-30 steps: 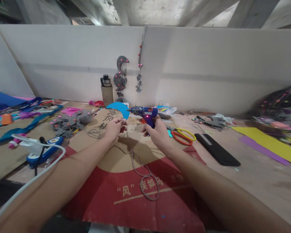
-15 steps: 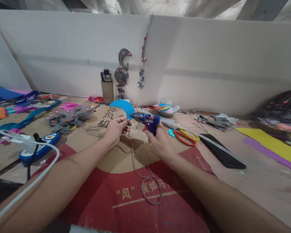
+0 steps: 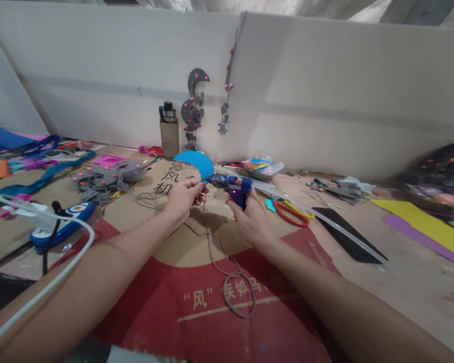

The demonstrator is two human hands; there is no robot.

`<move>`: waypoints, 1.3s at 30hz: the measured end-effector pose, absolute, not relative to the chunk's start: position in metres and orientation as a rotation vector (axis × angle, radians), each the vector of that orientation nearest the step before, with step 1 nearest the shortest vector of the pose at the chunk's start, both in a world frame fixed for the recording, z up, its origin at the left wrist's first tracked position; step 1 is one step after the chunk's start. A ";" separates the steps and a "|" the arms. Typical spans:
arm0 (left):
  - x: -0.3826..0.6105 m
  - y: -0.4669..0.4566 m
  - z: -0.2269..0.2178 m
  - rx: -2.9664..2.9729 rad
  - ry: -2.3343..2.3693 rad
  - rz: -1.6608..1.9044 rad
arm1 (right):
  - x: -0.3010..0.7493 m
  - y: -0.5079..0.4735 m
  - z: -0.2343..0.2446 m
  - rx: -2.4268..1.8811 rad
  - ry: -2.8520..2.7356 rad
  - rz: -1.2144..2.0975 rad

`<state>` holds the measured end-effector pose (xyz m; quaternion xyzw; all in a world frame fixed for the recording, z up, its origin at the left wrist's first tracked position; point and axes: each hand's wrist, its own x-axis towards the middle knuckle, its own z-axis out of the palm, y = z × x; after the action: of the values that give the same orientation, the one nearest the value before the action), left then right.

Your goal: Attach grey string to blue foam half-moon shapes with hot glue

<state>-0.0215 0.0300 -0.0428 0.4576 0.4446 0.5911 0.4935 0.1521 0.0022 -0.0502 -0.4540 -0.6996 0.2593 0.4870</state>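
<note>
My right hand (image 3: 252,217) is wrapped round the handle of a blue hot glue gun (image 3: 232,185), whose small red light is lit. The gun's nozzle points left, close to the fingertips of my left hand (image 3: 185,200). Those fingers pinch a thin grey cord (image 3: 209,233), which hangs down and ends in a loose coil on the cardboard (image 3: 166,302). Just behind the nozzle lies a blue crescent (image 3: 196,162); whether the nozzle touches the cord is too small to tell.
Scissors (image 3: 293,214) with red and yellow handles and a black phone-like slab (image 3: 346,237) lie to the right. A blue power strip (image 3: 66,227) with a white cable stands left. A bottle (image 3: 169,133) and hanging grey moon ornaments (image 3: 192,108) are at the back panel.
The camera view has shifted slightly, so most things sit a little further right. My hands keep nearly the same pose, with the nozzle still close to my left fingertips.
</note>
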 end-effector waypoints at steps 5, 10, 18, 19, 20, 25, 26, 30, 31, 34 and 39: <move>-0.022 0.031 -0.045 1.126 1.077 1.437 | 0.151 0.002 -0.049 -1.076 -1.713 0.601; -0.022 0.031 -0.044 1.144 1.075 1.439 | 0.151 0.003 -0.050 -1.119 -1.728 0.578; -0.020 0.027 -0.037 1.106 1.103 1.449 | 0.153 0.002 -0.049 -1.137 -1.739 0.539; -0.019 0.027 -0.036 1.101 1.102 1.450 | 0.153 0.002 -0.049 -1.132 -1.740 0.539; -0.019 0.027 -0.036 1.097 1.100 1.451 | 0.153 0.003 -0.050 -1.126 -1.738 0.538; -0.022 0.028 -0.037 1.114 1.096 1.471 | 0.153 0.006 -0.053 -1.120 -1.730 0.531; -0.022 0.029 -0.037 1.120 1.095 1.474 | 0.153 0.006 -0.053 -1.124 -1.733 0.533; -0.024 0.030 -0.038 1.124 1.073 1.479 | 0.152 0.004 -0.049 -1.121 -1.720 0.571; -0.024 0.030 -0.038 1.120 1.071 1.483 | 0.153 0.003 -0.048 -1.115 -1.718 0.582; -0.024 0.030 -0.037 1.101 1.079 1.495 | 0.154 0.002 -0.045 -1.122 -1.718 0.579; -0.030 0.034 -0.037 1.070 1.060 1.539 | 0.156 0.007 -0.052 -1.186 -1.653 0.567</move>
<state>-0.0299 0.0343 -0.0367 0.4374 0.4333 0.6291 0.4745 0.1558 0.0068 -0.0515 -0.4888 -0.6813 0.2337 0.4922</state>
